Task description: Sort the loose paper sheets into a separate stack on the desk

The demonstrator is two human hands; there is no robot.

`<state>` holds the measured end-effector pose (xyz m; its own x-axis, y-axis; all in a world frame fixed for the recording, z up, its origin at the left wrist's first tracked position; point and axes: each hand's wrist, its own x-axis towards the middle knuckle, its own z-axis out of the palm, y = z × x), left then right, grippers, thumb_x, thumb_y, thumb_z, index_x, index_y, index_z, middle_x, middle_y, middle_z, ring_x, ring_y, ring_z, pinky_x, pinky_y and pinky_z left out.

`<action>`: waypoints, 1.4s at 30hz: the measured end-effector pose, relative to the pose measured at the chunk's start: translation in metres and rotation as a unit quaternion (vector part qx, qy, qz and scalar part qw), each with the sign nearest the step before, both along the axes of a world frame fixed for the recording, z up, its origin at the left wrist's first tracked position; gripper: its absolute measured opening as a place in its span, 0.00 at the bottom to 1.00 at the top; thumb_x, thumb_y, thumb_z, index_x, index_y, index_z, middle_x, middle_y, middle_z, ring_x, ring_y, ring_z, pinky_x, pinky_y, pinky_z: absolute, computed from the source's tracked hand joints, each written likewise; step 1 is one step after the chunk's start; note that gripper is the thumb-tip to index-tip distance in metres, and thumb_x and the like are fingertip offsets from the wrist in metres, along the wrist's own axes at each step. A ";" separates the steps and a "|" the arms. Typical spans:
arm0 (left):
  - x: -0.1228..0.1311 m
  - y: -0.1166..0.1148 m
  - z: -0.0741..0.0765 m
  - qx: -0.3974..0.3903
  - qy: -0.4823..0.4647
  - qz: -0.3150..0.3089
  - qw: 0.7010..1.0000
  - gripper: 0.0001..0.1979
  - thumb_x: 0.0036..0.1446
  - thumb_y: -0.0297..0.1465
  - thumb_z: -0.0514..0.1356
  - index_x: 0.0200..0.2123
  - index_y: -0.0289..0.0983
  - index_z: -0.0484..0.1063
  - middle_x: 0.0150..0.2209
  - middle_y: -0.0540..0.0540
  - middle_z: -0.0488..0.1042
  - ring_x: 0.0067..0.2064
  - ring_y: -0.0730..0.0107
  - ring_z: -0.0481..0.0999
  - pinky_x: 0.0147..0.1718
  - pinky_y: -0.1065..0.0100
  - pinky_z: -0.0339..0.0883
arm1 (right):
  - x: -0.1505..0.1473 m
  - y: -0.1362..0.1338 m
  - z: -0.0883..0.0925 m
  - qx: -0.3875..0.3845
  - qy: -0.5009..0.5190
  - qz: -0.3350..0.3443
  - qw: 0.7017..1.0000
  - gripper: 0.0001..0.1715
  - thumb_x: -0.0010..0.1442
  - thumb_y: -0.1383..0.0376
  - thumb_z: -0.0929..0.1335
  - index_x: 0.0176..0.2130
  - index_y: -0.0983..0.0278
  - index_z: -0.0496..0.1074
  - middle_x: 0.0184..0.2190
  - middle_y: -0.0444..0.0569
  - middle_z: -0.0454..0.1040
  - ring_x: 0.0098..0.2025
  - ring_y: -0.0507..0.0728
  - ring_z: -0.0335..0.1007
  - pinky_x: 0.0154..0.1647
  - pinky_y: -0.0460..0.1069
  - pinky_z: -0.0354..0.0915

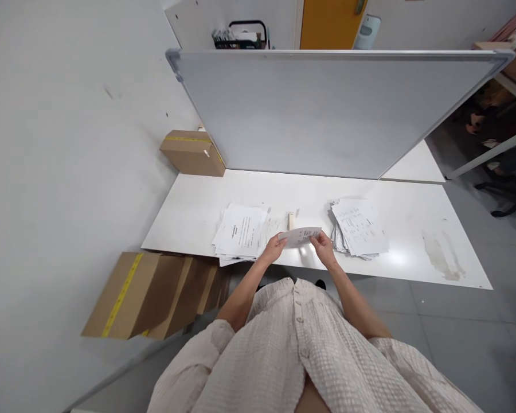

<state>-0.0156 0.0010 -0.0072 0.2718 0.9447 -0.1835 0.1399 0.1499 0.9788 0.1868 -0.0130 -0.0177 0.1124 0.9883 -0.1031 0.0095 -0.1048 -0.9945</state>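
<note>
Thin printed paper (301,236), gently bowed; left hand (276,247), right hand (324,249) pinching edges.

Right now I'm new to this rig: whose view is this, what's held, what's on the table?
There's no robot here, just a person's bare hands, in one picture from a head-worn camera looking forward and down. The left hand and right hand hold a printed sheet between them, above a white table. On it lie a left paper stack, a right paper stack and, between them, a small pale block. A whiteboard rises along the far side.
</note>
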 end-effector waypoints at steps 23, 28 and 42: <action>-0.009 0.009 0.009 -0.061 -0.084 0.108 0.989 0.28 0.45 0.47 0.63 0.41 0.30 0.74 0.37 0.41 0.78 0.42 0.57 0.75 0.42 0.60 0.68 | -0.004 0.001 0.018 -0.025 -0.063 0.025 0.997 0.16 0.53 0.51 0.65 0.32 0.61 0.65 0.24 0.42 0.67 0.27 0.53 0.61 0.29 0.48 0.60; -0.008 0.010 0.010 -0.116 -0.142 0.145 0.972 0.32 0.39 0.48 0.67 0.42 0.30 0.73 0.36 0.39 0.79 0.41 0.57 0.76 0.41 0.59 0.69 | -0.004 -0.007 0.024 -0.032 -0.108 0.037 0.993 0.18 0.55 0.50 0.63 0.27 0.61 0.63 0.19 0.40 0.58 0.24 0.51 0.54 0.25 0.46 0.53; -0.003 0.013 0.003 -0.193 -0.109 0.154 0.963 0.26 0.41 0.43 0.67 0.40 0.30 0.72 0.38 0.38 0.78 0.38 0.61 0.77 0.35 0.64 0.70 | 0.005 -0.013 -0.001 -0.122 -0.112 0.060 0.984 0.17 0.49 0.52 0.67 0.32 0.63 0.69 0.29 0.46 0.73 0.32 0.57 0.67 0.30 0.49 0.63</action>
<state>-0.0190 0.0136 -0.0040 0.0610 0.8593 -0.5079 -0.1714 0.5103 0.8427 0.1921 -0.0265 -0.0182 0.0436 0.9448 -0.3247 0.2523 -0.3249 -0.9115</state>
